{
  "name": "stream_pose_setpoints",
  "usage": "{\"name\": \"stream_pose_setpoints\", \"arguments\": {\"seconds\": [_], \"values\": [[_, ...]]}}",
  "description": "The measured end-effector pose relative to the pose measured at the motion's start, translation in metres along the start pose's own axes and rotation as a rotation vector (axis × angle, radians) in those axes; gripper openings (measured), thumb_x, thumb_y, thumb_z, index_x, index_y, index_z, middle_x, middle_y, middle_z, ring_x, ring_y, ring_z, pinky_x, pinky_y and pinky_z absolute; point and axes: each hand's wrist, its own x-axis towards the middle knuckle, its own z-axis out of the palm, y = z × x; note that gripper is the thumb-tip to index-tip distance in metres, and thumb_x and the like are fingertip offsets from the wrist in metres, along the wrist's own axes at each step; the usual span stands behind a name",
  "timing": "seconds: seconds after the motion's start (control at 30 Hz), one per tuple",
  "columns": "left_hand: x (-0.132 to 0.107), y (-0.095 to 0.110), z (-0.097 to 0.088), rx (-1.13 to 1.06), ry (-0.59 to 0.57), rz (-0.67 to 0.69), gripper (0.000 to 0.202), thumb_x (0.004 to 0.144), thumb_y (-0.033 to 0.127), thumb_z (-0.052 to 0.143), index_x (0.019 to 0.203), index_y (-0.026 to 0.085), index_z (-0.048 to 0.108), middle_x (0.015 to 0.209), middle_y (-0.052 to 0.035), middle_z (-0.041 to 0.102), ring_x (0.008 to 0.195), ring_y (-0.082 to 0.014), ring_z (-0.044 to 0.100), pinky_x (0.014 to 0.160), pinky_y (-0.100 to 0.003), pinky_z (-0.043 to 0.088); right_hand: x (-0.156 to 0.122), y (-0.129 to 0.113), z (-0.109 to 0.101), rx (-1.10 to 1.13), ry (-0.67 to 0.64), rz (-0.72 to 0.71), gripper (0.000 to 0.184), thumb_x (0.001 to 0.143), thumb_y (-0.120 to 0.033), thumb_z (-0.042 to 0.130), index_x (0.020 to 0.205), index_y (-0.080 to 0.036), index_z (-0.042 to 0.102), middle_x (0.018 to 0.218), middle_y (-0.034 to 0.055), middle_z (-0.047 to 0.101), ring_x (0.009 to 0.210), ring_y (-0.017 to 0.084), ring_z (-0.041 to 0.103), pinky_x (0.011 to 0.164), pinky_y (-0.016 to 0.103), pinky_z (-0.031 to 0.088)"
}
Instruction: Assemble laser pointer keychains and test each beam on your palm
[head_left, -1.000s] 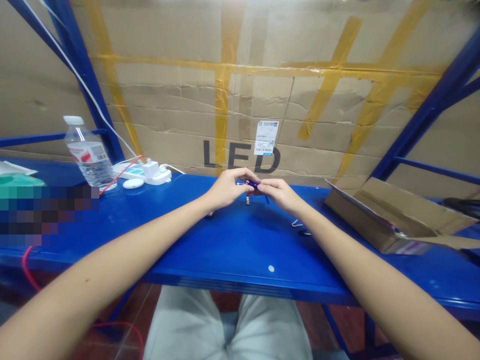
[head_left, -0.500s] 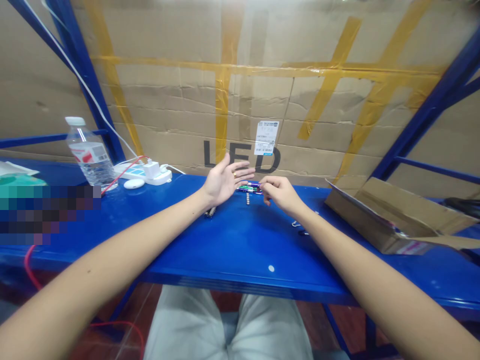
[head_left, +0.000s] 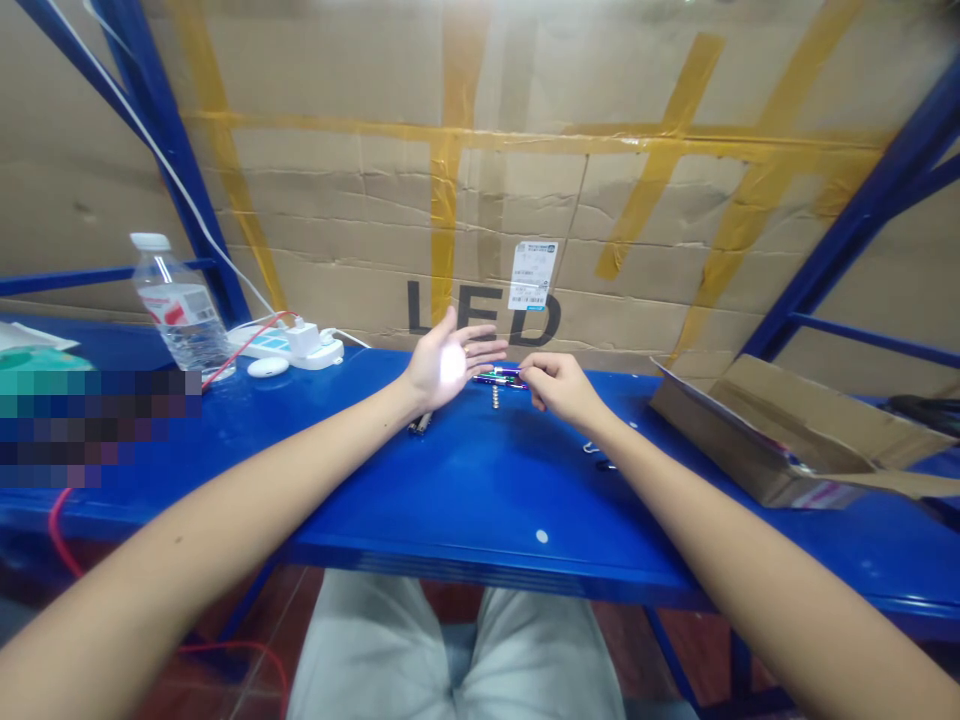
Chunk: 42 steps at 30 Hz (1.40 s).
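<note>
My left hand (head_left: pixel 450 365) is held open, palm facing right, fingers spread, with a bright white light spot on the palm. My right hand (head_left: pixel 559 388) is closed around a small purple flashlight (head_left: pixel 496 377) that points at the left palm. Both hands hover just above the blue table (head_left: pixel 480 490). A small stack of silver button cells (head_left: pixel 495 399) stands under the flashlight. A small metal part (head_left: pixel 420 425) lies below my left wrist. Wire clips (head_left: pixel 596 450) lie beside my right wrist.
A water bottle (head_left: pixel 178 310), a white power strip (head_left: pixel 289 343) with a plug and a white oval puck (head_left: pixel 268 367) sit at the back left. An open cardboard box (head_left: pixel 795 430) lies at the right. A taped cardboard wall marked LED (head_left: pixel 487 200) stands behind.
My left hand let go of the flashlight and opened, palm turned toward it. A bright light spot now shows on the palm. My right hand kept its grip.
</note>
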Motion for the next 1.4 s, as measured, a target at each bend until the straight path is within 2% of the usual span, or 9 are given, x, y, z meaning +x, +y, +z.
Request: {"name": "stream_pose_setpoints", "arguments": {"seconds": [0.47,0.87,1.4], "values": [[-0.0015,-0.0003,0.0027,0.013,0.001,-0.019,0.077,0.087,0.075,0.035,0.124,0.012,0.059,0.131,-0.0218,0.064,0.129,-0.0342,0.055,0.107,-0.046,0.044,0.0014,0.0036,0.0007,-0.042,-0.014,-0.056,0.021,0.077,-0.033,0.051,0.063,-0.018,0.058,0.048,-0.0021,0.049,0.051,0.013,0.045,0.052,0.028,0.034],[-0.0012,-0.0032,0.0009,-0.057,-0.012,-0.035,0.071,0.089,0.071,0.039,0.12,0.012,0.06,0.128,-0.0218,0.066,0.128,-0.0337,0.057,0.111,-0.046,0.04,0.0011,0.0033,0.0008,-0.078,-0.023,-0.062,0.021,0.077,-0.031,0.05,0.062,-0.018,0.058,0.047,-0.003,0.046,0.05,0.013,0.043,0.052,0.027,0.032],[-0.0014,-0.0028,0.0016,-0.016,-0.015,-0.041,0.076,0.087,0.074,0.037,0.123,0.011,0.059,0.131,-0.0227,0.064,0.128,-0.0344,0.056,0.109,-0.046,0.042,0.0007,0.0032,0.0013,-0.077,-0.016,-0.059,0.021,0.077,-0.032,0.05,0.063,-0.018,0.058,0.048,-0.0027,0.046,0.051,0.013,0.044,0.053,0.027,0.033]]}}
